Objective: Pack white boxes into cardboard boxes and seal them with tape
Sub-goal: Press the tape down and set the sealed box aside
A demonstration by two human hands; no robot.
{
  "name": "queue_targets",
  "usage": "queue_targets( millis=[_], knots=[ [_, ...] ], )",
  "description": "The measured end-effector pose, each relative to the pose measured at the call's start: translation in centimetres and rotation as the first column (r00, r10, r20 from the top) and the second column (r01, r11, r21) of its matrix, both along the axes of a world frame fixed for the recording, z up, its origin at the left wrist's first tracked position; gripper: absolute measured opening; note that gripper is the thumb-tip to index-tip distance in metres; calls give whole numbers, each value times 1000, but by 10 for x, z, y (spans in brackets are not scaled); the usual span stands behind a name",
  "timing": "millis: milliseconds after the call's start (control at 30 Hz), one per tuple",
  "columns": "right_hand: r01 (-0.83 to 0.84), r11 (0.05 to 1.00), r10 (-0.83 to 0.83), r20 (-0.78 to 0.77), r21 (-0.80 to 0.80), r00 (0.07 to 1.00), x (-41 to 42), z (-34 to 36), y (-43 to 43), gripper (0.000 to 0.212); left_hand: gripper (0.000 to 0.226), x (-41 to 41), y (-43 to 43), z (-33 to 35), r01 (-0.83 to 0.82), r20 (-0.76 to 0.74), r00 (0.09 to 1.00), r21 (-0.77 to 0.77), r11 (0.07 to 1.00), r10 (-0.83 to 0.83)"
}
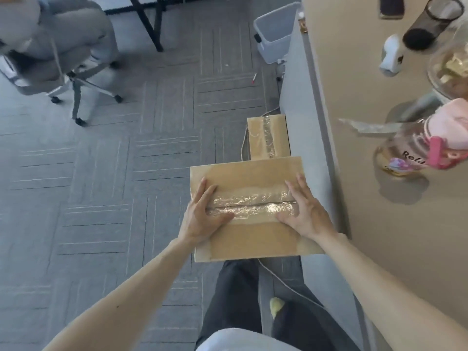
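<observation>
A closed cardboard box (253, 239) is low in front of me beside the desk, its top flaps joined by a strip of clear tape (250, 205) along the seam. My left hand (200, 214) lies flat on the left end of the tape with straight fingers. My right hand (304, 211) presses the right end the same way. A second taped cardboard box (258, 140) stands on the floor just beyond the first. No white boxes are visible.
A beige desk (367, 224) runs along the right, holding a pink-lidded bottle (417, 153), a loose tape strip (367, 126), a mesh cup (433, 21) and a white object (391, 55). A plastic bin (274, 31) and an office chair (63, 72) with a seated person stand on the carpet.
</observation>
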State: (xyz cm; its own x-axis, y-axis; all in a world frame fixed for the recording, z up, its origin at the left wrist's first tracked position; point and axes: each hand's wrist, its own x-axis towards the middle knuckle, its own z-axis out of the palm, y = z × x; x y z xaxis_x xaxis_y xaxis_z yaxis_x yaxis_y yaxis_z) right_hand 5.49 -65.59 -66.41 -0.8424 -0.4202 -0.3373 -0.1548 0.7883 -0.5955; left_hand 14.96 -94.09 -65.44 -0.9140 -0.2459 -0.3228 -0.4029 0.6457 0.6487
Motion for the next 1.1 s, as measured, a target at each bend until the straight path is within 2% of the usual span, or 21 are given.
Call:
queue_targets(
  millis=[300, 633, 867, 1100],
  knots=[
    [146, 989, -146, 54, 10, 988, -75, -153, -26, 94, 91, -109, -32, -161, 83, 73, 994, 46, 995, -87],
    [155, 988, -156, 62, 24, 986, -106, -314, -11, 92, 91, -142, -18, -330, 78, 35, 996, 79, 994, -81],
    [102, 994, -103, 38, 35, 994, -133, -382, -7, 95, 92, -157, -14, -399, 55, 44, 997, 77, 996, -58],
    [73, 996, -74, 7, 41, 997, -156, -419, -13, 95, 96, -179, -22, -439, 71, 26, 997, 51, 996, -72]
  ],
)
